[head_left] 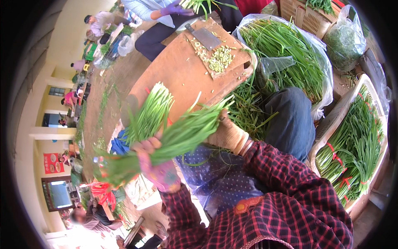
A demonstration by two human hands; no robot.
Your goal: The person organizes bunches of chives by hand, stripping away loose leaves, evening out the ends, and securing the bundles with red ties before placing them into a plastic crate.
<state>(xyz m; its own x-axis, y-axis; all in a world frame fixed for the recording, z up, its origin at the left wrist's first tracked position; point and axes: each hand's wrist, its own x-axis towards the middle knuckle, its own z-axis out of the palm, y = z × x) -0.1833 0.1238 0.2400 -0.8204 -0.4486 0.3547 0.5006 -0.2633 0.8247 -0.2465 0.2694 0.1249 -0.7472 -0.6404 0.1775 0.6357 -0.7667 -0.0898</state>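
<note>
A loose bunch of garlic chives (188,128) lies across both my hands over my lap. My left hand (155,164), in a pink patterned glove, is closed around its leafy half, and the leaf tips blur at the left. My right hand (228,135), in a tan glove, grips near the pale stem ends; some fingers are hidden behind the stems. Just beyond, another bunch of chives (151,108) rests at the near edge of the wooden board (166,74). Farther back on a small chopping board lie a cleaver (205,38) and chopped stem ends (222,58).
A plastic-lined heap of loose chives (286,58) stands beyond my right knee. At the right, a white crate (319,143) holds red-tied bunches. Red ties (103,193) hang at lower left. A co-worker's purple-gloved hand (177,8) holds greens across the board.
</note>
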